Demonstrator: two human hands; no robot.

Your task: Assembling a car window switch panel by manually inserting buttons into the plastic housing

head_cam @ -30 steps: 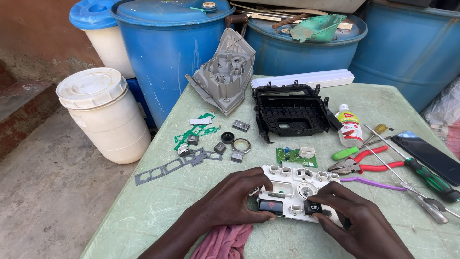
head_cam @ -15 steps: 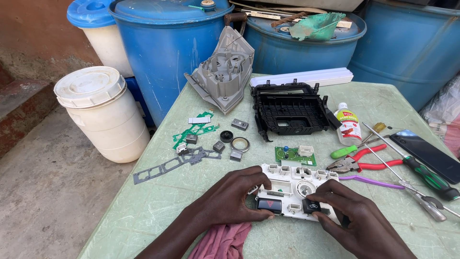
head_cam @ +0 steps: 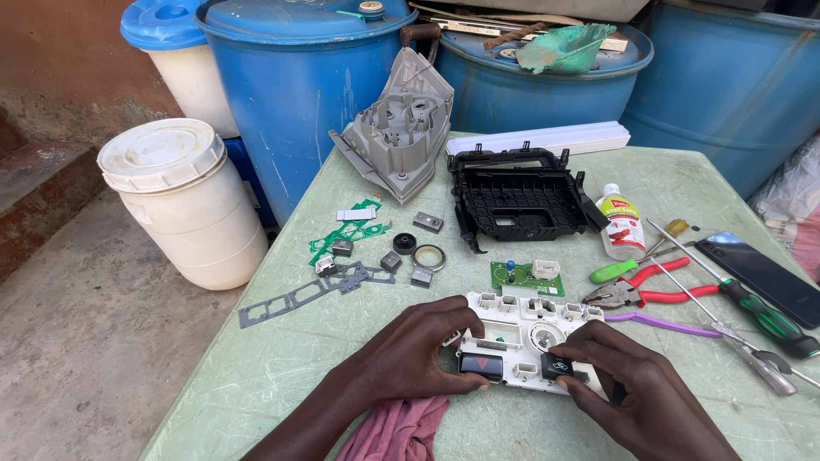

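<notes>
A white plastic switch panel with several sockets and two black buttons lies at the near edge of the pale green table. My left hand grips its left end, fingers by the black button with a red triangle. My right hand holds the right end, thumb on the other black button. A pink cloth lies under my left wrist.
Behind the panel lie a small green circuit board, a black plastic frame, a grey housing, small loose parts and a grey gasket strip. On the right: red pliers, screwdrivers, a bottle, a phone. Blue barrels and a white bucket stand around.
Both hands stay on the white panel; the fingers shifted only slightly. The view has moved a little.
</notes>
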